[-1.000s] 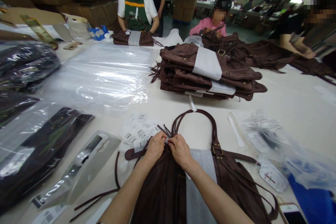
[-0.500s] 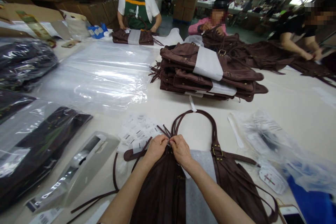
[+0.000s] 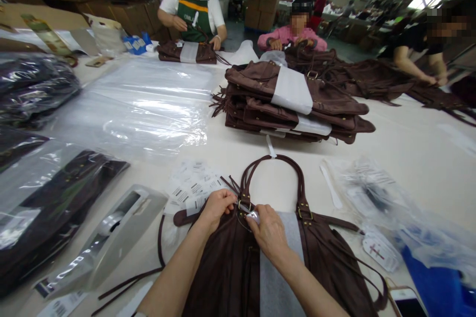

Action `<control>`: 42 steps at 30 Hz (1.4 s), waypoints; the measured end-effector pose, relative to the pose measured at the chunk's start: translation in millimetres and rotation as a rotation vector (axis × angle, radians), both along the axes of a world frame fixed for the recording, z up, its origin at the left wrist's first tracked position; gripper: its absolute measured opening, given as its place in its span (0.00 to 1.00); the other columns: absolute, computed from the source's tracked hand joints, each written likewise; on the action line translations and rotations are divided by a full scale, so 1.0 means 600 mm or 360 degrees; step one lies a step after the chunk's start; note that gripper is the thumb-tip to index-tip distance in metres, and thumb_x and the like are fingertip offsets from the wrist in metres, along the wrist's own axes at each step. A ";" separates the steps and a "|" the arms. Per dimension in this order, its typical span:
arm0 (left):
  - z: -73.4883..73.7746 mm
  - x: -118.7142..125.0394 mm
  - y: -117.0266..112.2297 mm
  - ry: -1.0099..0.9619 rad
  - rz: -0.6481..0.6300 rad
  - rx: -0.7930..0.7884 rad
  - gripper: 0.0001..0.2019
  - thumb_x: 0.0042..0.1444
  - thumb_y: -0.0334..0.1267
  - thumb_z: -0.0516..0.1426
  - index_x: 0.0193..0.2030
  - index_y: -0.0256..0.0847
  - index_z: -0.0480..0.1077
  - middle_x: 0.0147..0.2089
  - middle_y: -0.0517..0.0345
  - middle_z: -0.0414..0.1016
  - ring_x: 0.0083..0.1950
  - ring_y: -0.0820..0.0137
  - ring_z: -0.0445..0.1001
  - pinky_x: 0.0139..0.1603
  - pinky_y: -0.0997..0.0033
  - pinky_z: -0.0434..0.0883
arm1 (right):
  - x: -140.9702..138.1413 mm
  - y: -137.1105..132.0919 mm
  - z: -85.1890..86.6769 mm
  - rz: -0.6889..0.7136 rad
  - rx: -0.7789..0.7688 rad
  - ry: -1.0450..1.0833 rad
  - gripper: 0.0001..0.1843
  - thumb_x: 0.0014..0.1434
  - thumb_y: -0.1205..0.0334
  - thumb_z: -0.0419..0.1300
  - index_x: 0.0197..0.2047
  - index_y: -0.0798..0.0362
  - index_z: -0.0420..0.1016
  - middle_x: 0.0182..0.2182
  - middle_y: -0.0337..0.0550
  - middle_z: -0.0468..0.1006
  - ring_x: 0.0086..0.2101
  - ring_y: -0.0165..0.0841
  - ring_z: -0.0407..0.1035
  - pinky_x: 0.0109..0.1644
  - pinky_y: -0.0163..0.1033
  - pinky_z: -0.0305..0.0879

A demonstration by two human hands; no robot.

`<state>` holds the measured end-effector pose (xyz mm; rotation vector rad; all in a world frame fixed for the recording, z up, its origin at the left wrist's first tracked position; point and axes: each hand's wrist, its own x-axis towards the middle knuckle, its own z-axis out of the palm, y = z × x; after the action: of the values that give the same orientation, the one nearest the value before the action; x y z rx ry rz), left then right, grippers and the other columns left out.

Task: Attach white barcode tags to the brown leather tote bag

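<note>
A dark brown leather handbag [image 3: 327, 262] lies before me, its looped handle [image 3: 300, 178] pointing away and a grey paper band [image 3: 277, 277] around its middle. At the left handle base, my left hand [image 3: 219, 207] is closed in a pinch beside the metal ring [image 3: 244, 204]; what is between the fingertips is too small to name. Just right of that ring, my right hand [image 3: 269, 233] grips a small shiny plastic-wrapped piece [image 3: 253, 216] between thumb and fingers. A white tag [image 3: 270, 147] is looped on top of the handle.
Printed labels [image 3: 193, 183] and a tape dispenser [image 3: 107, 237] lie left. Clear plastic bags [image 3: 148, 104] and stacked brown handbags [image 3: 260, 104] are beyond. A phone [image 3: 407, 302] and a plastic bag [image 3: 372, 183] sit right. Several co-workers [image 3: 195, 15] stand across the table.
My hands have parted: the right moved down and right, exposing the ring and the shiny piece. The left shifted slightly left. Across the table, one co-worker has raised a hand off a bag.
</note>
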<state>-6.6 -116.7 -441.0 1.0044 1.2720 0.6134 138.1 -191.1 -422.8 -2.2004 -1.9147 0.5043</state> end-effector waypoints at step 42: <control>0.027 -0.046 -0.121 -0.0191 0.0038 -0.0068 0.11 0.49 0.45 0.53 0.31 0.39 0.61 0.15 0.69 0.58 0.14 0.81 0.55 0.12 0.84 0.49 | -0.035 -0.008 0.016 -0.0791 -0.1028 0.2536 0.21 0.35 0.56 0.66 0.32 0.55 0.65 0.20 0.33 0.67 0.17 0.20 0.56 0.19 0.28 0.46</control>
<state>-34.2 -189.0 -424.5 0.9048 1.1881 0.6528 116.8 -195.9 -413.4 -1.3338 -0.3444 2.0430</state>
